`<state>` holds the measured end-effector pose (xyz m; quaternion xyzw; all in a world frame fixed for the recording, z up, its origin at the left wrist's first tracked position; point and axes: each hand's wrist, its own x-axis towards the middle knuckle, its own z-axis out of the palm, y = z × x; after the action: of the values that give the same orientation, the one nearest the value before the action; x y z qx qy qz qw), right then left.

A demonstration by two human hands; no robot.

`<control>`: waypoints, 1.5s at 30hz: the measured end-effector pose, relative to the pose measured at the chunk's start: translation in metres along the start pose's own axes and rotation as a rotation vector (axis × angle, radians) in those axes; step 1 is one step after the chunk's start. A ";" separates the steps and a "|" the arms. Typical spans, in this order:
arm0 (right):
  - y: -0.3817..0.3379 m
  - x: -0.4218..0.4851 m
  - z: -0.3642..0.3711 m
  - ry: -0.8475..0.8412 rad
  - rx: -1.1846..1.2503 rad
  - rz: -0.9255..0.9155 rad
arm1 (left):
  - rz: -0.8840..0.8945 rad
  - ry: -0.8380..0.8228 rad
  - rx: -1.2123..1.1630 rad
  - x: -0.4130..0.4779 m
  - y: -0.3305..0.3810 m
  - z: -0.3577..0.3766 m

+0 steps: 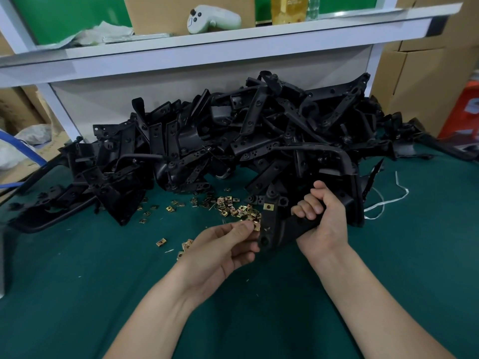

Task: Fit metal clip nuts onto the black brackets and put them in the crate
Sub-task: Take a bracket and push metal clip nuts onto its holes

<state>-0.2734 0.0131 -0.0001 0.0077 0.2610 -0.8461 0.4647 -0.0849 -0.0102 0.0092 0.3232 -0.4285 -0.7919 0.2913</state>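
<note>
Black bracket (275,225): the right grip (324,216) is curled round it, and the left grip (223,247) pinches a gold nut (256,226) at its edge.

a work table (77,294) covered in dark green cloth carries a tangled heap of black brackets (233,141), piled along its far edge from the left side to the right. just in front of the heap, near the middle, brass-coloured clip nuts (230,207) lie in a loose cluster, with strays scattered to the left and a few nearer the front. a white cord (386,203) lies curled on the cloth to the right of the heap. above, a white shelf (259,40) holds a pale game controller (212,18), a sheet of cardboard (155,11) standing behind it, a yellow packet (287,9) and crumpled grey wrap (103,32) at the left.
</note>
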 end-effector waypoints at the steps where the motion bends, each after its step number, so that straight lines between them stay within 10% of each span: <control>1: 0.000 0.000 0.000 0.000 -0.005 -0.002 | -0.010 -0.007 -0.003 0.000 0.000 0.000; 24: 0.002 -0.001 0.000 0.042 -0.051 -0.050 | -0.006 -0.015 0.030 0.002 -0.006 0.000; 45: 0.004 0.001 -0.002 0.200 -0.055 -0.207 | 0.231 0.308 0.292 0.001 -0.032 0.035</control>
<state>-0.2707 0.0113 -0.0036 0.0521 0.3286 -0.8771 0.3465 -0.1178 0.0205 -0.0040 0.4277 -0.5232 -0.6242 0.3921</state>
